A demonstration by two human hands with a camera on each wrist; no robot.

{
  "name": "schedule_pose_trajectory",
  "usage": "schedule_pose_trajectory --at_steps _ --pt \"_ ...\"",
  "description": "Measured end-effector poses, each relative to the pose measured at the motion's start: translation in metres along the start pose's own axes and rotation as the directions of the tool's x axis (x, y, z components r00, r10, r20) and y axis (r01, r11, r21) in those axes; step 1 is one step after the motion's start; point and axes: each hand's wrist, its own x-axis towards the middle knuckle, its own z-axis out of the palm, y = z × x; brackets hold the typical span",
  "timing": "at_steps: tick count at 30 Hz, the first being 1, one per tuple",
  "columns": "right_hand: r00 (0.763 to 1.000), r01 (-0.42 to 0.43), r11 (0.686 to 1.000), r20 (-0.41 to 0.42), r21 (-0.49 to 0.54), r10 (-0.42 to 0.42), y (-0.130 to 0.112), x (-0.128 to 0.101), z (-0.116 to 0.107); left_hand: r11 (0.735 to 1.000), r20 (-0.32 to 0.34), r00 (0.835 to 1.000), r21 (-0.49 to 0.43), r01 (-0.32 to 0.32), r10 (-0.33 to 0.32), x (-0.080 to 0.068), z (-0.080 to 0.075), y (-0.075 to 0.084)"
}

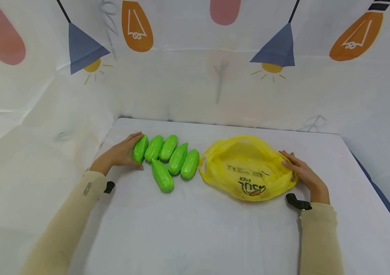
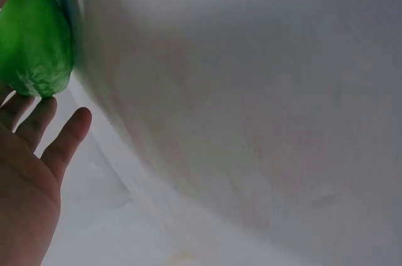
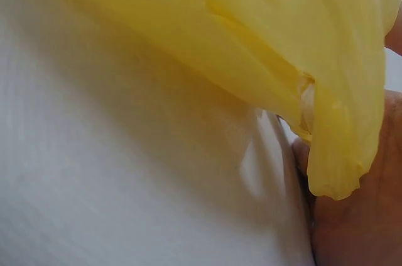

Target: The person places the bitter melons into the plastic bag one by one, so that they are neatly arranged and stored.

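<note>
My left hand (image 1: 123,152) is at the left end of a group of glossy green toy cucumbers. Its fingers and thumb span the leftmost toy cucumber (image 1: 140,149), which lies on the table. In the left wrist view, fingertips (image 2: 44,109) touch the rounded end of the green toy cucumber (image 2: 34,39). My right hand (image 1: 303,173) holds the right edge of a yellow plastic bag (image 1: 239,183), whose wide mouth gapes upward. The right wrist view shows the yellow bag (image 3: 339,121) draped in front of the palm; most of the fingers are hidden.
Several more toy cucumbers (image 1: 169,148) lie side by side between the left hand and the bag, with one toy cucumber (image 1: 162,175) in front of them. The white table (image 1: 195,236) meets a fabric backdrop (image 1: 188,91) printed with lamps behind and at the left.
</note>
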Motion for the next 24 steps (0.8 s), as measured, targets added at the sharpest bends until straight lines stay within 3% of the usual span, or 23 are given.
schedule_pose_trajectory --at_steps 11,24 --pt "1.000 -0.007 1.000 -0.011 -0.013 0.007 0.0002 0.0006 0.0031 0.995 -0.007 1.000 -0.100 0.025 -0.025 -0.0030 0.0024 -0.0044" --pt "1.000 -0.016 1.000 -0.016 -0.015 0.016 0.0003 -0.0014 0.0007 0.992 -0.068 0.998 -0.122 0.004 -0.012 -0.0019 0.0008 -0.0061"
